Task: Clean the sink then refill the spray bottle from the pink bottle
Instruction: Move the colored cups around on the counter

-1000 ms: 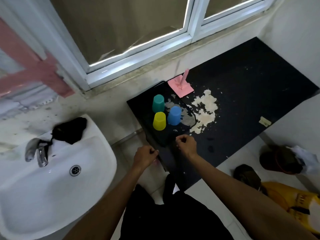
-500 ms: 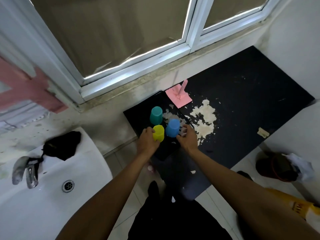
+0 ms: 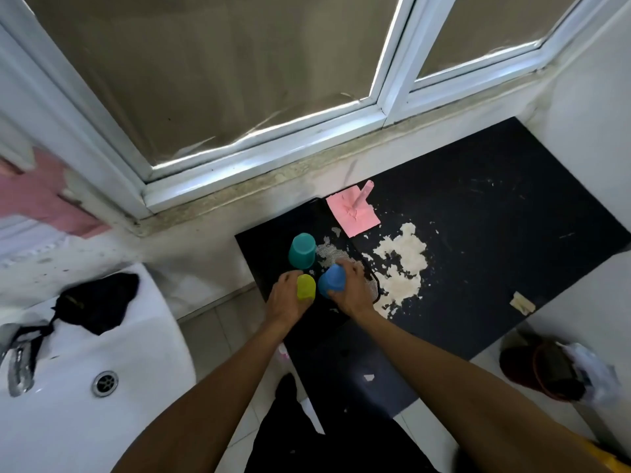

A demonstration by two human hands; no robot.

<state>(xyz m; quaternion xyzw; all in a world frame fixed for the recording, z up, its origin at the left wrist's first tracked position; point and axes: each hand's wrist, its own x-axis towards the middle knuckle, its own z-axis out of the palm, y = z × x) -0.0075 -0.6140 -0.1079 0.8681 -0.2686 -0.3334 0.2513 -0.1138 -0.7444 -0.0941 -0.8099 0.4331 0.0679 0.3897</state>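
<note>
Head view: beside the teal cup (image 3: 302, 250), our left hand (image 3: 286, 298) grips the yellow cup (image 3: 306, 286); our right hand (image 3: 351, 288) grips the blue cup (image 3: 332, 281).

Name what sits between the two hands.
In the head view, the yellow cup and blue cup, side by side between left hand and right hand.

At the top of your frame runs a white-framed window (image 3: 259, 155) with frosted panes. Below it, right of centre, lies a black countertop (image 3: 495, 233) smeared with a pale crumbly mess (image 3: 403, 264). Three upturned cups stand at its left end: teal (image 3: 302, 250), yellow (image 3: 306, 287) and blue (image 3: 332, 282), close together. A pink square pad (image 3: 351, 213) sits just behind them. At lower right you see a dark red bucket (image 3: 539, 370).
</note>
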